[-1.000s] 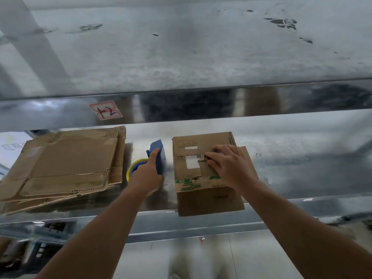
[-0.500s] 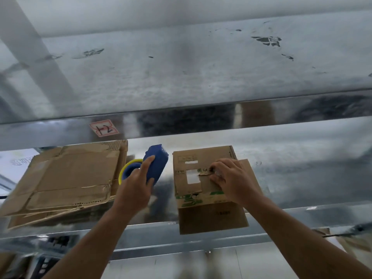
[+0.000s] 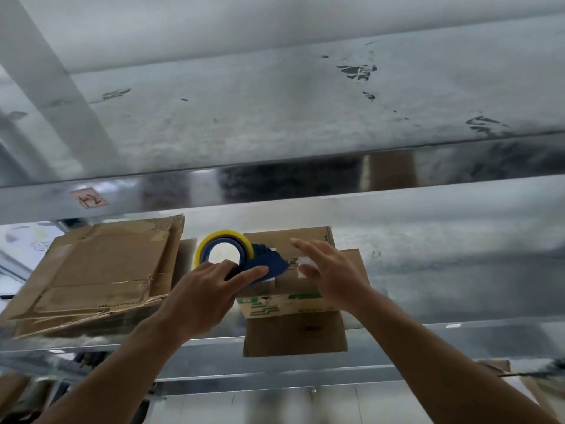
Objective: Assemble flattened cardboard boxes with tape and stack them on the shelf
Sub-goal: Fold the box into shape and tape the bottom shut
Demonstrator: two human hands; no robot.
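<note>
while my left hand (image 3: 204, 298) grips the tape dispenser (image 3: 260, 266), my right hand (image 3: 333, 273) spreads unclenched over the box (image 3: 293, 335).

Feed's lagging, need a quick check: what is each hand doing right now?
Left hand: grips the blue tape dispenser.
Right hand: open, fingers straight, over the cardboard box; contact unclear.

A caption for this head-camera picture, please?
Left hand holds a tape dispenser over a cardboard box on a metal shelf; right hand spread open alongside.
</note>
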